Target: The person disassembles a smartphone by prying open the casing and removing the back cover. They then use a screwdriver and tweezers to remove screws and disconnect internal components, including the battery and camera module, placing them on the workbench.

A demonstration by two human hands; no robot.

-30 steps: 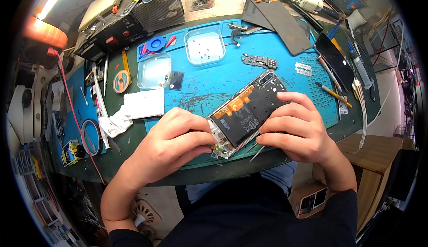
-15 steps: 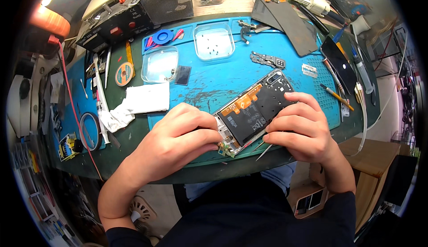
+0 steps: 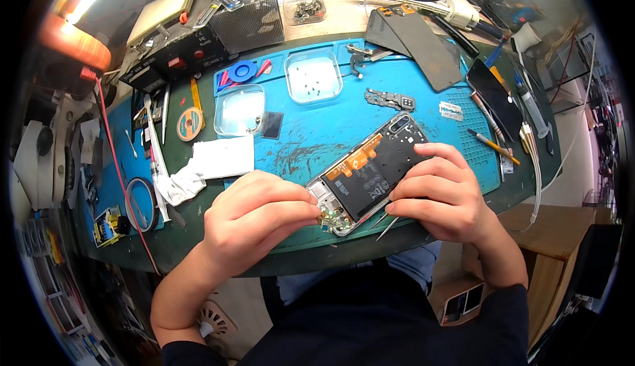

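An opened smartphone (image 3: 364,174) lies slantwise on the mat at the front, its back off and its black battery and orange flex cable showing. At its lower left end is a small green circuit board (image 3: 335,218). My left hand (image 3: 261,214) is closed, thumb and fingers pinching the edge of that board. My right hand (image 3: 440,194) rests along the phone's right edge, its fingers curled round a pair of thin metal tweezers (image 3: 387,228). The tweezers' tips point down and left, past the phone's near edge. The fingertips of both hands are partly hidden.
Behind the phone are a metal phone bracket (image 3: 390,99), a razor blade (image 3: 451,111) and a clear tray of tiny screws (image 3: 313,78). Another clear tray (image 3: 239,111) and white wipes (image 3: 221,158) lie left. Dark phone panels (image 3: 423,48) and a syringe (image 3: 533,105) are right.
My left hand has drawn slightly left and down with its pinch on the green board, and more of the board now shows. The right hand and tweezers stay nearly in place. The view has shifted slightly.
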